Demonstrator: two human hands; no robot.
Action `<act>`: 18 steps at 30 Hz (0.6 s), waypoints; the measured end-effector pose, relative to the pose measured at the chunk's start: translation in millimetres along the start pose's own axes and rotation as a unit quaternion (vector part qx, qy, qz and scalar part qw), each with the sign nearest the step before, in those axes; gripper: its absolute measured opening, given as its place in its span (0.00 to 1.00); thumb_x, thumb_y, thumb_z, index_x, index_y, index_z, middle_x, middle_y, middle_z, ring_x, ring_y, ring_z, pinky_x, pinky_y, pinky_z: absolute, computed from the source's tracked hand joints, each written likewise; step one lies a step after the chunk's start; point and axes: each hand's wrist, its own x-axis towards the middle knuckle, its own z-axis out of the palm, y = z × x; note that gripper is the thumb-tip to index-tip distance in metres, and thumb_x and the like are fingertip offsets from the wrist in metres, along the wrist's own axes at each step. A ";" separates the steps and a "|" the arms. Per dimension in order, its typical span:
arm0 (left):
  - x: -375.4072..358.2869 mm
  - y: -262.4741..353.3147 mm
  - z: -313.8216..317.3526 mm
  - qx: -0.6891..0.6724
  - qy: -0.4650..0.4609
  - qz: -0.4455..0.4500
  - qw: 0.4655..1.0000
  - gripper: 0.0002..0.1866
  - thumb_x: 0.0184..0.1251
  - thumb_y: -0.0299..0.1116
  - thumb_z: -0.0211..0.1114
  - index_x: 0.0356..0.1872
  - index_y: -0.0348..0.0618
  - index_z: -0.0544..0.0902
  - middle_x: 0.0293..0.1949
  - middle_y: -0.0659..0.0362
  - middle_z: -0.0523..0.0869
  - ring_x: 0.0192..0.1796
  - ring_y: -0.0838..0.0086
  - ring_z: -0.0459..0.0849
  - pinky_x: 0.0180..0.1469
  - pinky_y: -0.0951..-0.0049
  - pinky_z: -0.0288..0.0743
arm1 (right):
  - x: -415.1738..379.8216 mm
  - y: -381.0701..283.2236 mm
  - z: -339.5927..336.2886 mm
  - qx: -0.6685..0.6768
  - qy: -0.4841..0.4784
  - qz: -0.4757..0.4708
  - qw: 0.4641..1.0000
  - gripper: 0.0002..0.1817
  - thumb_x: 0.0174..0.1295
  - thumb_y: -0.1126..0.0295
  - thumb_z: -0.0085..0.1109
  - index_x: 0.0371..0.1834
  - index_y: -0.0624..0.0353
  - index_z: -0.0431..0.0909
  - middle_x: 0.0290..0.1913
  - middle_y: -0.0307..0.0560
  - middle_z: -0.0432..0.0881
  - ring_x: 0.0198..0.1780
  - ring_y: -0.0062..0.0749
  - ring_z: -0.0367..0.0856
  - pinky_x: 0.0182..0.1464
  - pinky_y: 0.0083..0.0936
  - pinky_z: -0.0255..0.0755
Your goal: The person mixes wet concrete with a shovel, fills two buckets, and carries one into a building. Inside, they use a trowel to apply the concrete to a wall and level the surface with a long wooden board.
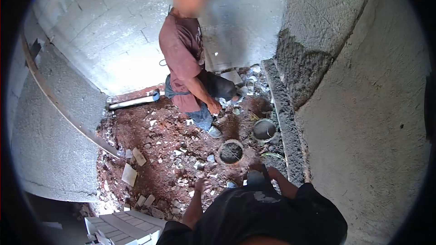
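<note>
My left hand point(202, 185) is above the rubble at the lower middle, its fingers apart and nothing in them. My right hand point(271, 172) is by my knee, close to a dark narrow object point(265, 171); its fingers are too small and dark to make out. Ahead of my hands stands a round container point(230, 153) with grey material inside. A second round container point(264, 129) with a grey surface lies further right, beside the mortar-covered ledge point(286, 122).
A co-worker in a reddish shirt point(179, 45) crouches ahead, one hand low near the ground. A white pipe point(134, 102) lies by the back wall. Broken pieces cover the red soil point(131, 131). A curved strip point(59, 104) leans at left; stacked pale panels point(125, 227) are at bottom left.
</note>
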 end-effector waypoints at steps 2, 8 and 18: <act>1.8 -3.0 31.0 0.063 -0.070 -0.029 0.995 0.18 0.68 0.39 0.46 0.56 0.53 0.71 0.42 0.58 0.82 0.41 0.65 0.83 0.39 0.61 0.78 | 20.3 -7.5 -1.8 0.134 0.021 0.021 0.991 0.22 0.51 0.52 0.58 0.37 0.62 0.80 0.37 0.59 0.82 0.42 0.50 0.81 0.43 0.37 0.73; 7.8 -63.3 71.3 0.481 -0.023 0.117 0.868 0.10 0.54 0.38 0.62 0.38 0.56 0.83 0.50 0.55 0.79 0.54 0.61 0.77 0.50 0.62 0.75 | 26.4 -2.5 -8.0 0.103 -0.030 -0.030 0.994 0.20 0.52 0.53 0.59 0.37 0.60 0.81 0.37 0.55 0.83 0.40 0.43 0.82 0.44 0.34 0.73; -68.3 -115.5 63.6 0.690 0.063 0.132 0.709 0.12 0.56 0.40 0.57 0.37 0.47 0.80 0.31 0.57 0.82 0.36 0.64 0.82 0.35 0.54 0.76 | 75.8 139.4 -95.4 -0.246 -0.140 -0.017 0.959 0.19 0.51 0.49 0.53 0.37 0.48 0.83 0.36 0.53 0.81 0.43 0.48 0.80 0.43 0.41 0.75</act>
